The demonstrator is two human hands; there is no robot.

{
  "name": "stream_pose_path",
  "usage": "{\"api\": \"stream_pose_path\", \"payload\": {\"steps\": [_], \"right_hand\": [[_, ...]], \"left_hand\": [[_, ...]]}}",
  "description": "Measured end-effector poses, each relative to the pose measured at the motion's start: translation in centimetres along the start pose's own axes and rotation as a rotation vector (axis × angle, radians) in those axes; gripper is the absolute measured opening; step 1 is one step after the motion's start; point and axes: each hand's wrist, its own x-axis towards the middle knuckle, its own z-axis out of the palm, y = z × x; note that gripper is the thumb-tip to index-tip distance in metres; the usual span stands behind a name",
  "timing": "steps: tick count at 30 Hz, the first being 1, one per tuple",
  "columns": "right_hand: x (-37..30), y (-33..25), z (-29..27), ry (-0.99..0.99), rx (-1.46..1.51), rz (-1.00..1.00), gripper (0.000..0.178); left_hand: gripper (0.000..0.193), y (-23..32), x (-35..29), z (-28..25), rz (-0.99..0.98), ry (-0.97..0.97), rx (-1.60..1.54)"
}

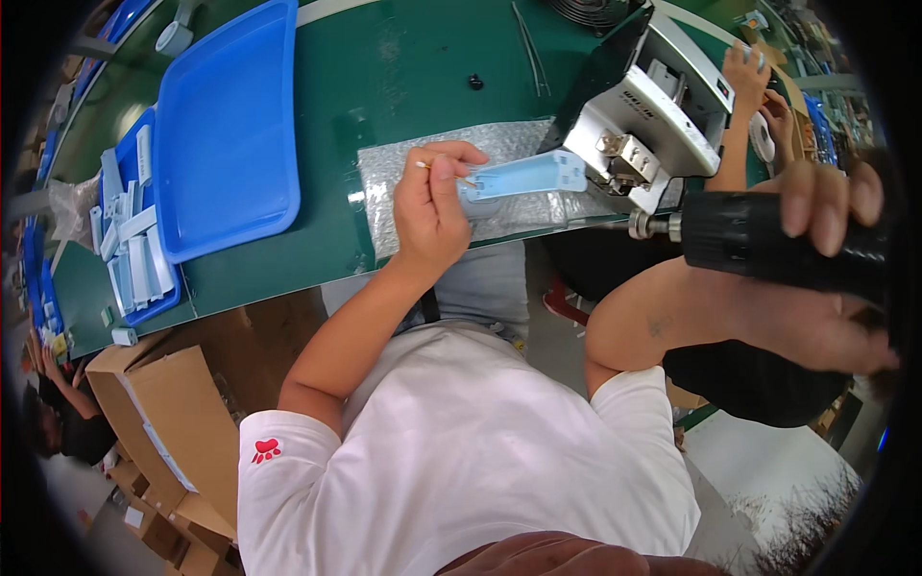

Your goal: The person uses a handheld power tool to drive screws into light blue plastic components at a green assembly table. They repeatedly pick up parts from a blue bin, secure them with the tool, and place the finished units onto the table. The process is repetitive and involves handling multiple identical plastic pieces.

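My left hand point(432, 206) is closed on a light blue plastic part point(523, 180), long and trough-shaped, held over the bubble wrap with its far end pointing right. A thin stick with a white tip point(421, 164), like a cotton swab, is also between the left thumb and fingers. On the right, my right hand point(828, 206) wraps round a black electric screwdriver point(735, 230), lying level with its metal bit pointing left. The bit is just below the front of a silver and black screw feeder point(639, 120). Part of the right hand is blurred at the picture's edge.
Bubble wrap point(384, 192) lies on the green tabletop point(384, 86). To the left are a large blue tray point(230, 134) and a smaller tray of light blue parts point(139, 250). Tweezers point(530, 48) lie behind. Another person's hands point(744, 86) work beyond the feeder. Cardboard boxes point(178, 413) stand lower left.
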Motion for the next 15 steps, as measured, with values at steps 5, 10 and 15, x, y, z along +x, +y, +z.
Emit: {"api": "stream_pose_path", "payload": {"steps": [5, 10, 15], "right_hand": [[0.8, 3.5, 2.7, 0.063, -0.164, -0.113, 0.078], [-0.5, 5.2, 3.1, 0.056, -0.153, -0.113, 0.08], [-0.9, 5.7, 3.7, 0.061, -0.162, -0.134, 0.082]], "left_hand": [[0.019, -0.7, -0.4, 0.0, 0.029, -0.025, -0.065], [0.018, -0.5, -0.3, 0.0, 0.038, -0.04, -0.059], [0.018, -0.9, -0.3, 0.0, 0.051, -0.046, -0.067]]}}
